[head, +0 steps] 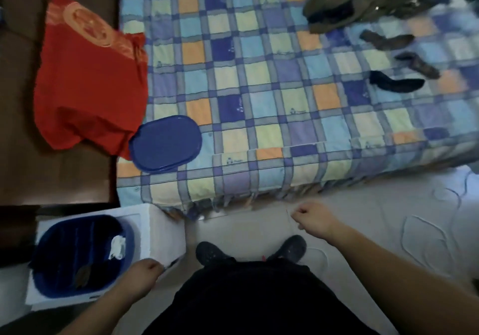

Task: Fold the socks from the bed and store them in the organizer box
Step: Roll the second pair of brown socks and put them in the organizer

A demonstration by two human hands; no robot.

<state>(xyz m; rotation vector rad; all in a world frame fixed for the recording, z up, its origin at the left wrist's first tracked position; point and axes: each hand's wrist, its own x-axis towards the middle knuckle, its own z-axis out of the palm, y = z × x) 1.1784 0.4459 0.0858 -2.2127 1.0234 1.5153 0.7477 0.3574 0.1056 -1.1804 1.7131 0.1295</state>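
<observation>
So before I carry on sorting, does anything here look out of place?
The blue lid is off the organizer box, lying on the bed's corner and overlapping the red cloth.

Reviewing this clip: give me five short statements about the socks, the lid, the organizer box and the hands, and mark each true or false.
1. Three dark socks lie loose on the right part of the bed. True.
2. The blue lid is on the organizer box. False: it lies on the bed, next to the red cloth.
3. The organizer box sits inside a white carton on the floor. True.
4. The right hand holds a sock. False: its fingers are curled, with no sock in it.
5. The left hand reaches over the bed. False: it is low, at the carton's near corner.
</observation>
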